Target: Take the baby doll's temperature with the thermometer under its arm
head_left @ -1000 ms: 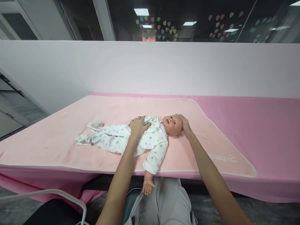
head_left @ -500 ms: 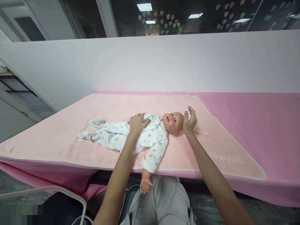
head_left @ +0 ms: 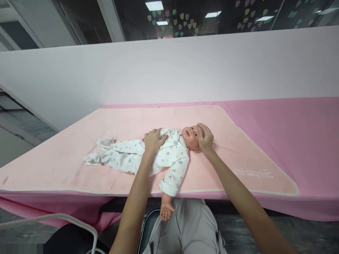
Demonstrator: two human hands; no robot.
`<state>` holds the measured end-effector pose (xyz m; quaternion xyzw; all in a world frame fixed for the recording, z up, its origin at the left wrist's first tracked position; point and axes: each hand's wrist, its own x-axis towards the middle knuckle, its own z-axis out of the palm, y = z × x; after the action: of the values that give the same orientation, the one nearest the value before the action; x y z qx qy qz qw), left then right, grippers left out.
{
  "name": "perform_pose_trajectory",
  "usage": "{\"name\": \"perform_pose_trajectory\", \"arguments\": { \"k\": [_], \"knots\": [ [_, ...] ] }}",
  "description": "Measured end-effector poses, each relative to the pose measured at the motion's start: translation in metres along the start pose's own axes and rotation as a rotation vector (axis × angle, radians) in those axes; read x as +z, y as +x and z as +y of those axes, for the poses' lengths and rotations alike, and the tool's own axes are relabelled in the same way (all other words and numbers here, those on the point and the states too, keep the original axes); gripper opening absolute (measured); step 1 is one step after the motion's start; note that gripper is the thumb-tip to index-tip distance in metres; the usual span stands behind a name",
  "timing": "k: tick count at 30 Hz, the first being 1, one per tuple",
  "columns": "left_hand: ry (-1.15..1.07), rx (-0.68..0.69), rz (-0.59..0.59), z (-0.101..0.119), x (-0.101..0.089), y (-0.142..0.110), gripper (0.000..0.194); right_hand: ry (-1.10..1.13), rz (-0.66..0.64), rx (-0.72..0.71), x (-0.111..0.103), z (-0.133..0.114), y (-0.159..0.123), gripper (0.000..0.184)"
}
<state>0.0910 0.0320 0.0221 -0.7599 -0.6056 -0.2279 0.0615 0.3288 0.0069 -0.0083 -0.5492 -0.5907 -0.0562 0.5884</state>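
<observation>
A baby doll (head_left: pixel 190 137) lies on its back, head to the right, on a peach-coloured mat (head_left: pixel 238 155). It wears a white patterned sleepsuit (head_left: pixel 169 155), whose empty-looking feet trail to the left. Across the doll's belly rests my left hand (head_left: pixel 154 140), lying flat with thumb and fingers apart. My right hand (head_left: pixel 206 137) is laid over the forehead and crown, its fingers stretched along the head and covering part of it. One doll arm (head_left: pixel 166 208) hangs over the table's front edge, palm up; the other is mostly hidden behind my left hand.
A pink cloth (head_left: pixel 304 141) covers the table under the mat. Behind it stands a low white wall (head_left: pixel 169 74), with dark glass above. At lower left are a pale metal tube frame (head_left: pixel 66 218) and a dark seat (head_left: pixel 71 240). My grey-trousered legs (head_left: pixel 185 225) are below the edge.
My right hand has moved left and come down from beside the doll's head onto its forehead. My left hand stays on the belly. The camera view has shifted slightly.
</observation>
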Motion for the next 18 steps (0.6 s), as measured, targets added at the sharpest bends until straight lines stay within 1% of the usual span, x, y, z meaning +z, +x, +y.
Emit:
{"name": "perform_pose_trajectory", "arguments": {
  "k": [5, 8, 9, 14, 18],
  "knots": [
    [0.012, -0.020, -0.032, 0.0019, -0.0024, -0.0012, 0.046, -0.036, -0.017, 0.028, 0.0005, 0.0018, -0.0028, 0.044],
    [0.019, -0.022, -0.034, 0.0024, -0.0033, -0.0015, 0.047, -0.058, 0.032, 0.032, 0.0011, 0.0035, -0.0032, 0.054],
    [0.019, -0.020, -0.034, 0.0023, -0.0033, -0.0015, 0.047, -0.066, 0.044, 0.029, 0.0012, 0.0039, -0.0029, 0.055],
    [0.021, -0.002, -0.008, 0.0001, -0.0005, -0.0012, 0.046, -0.033, -0.019, 0.050, 0.0006, 0.0036, -0.0003, 0.039],
    [0.024, 0.011, 0.005, -0.0013, 0.0017, -0.0007, 0.046, 0.052, -0.001, 0.082, 0.0005, 0.0038, 0.0009, 0.038]
  ]
}}
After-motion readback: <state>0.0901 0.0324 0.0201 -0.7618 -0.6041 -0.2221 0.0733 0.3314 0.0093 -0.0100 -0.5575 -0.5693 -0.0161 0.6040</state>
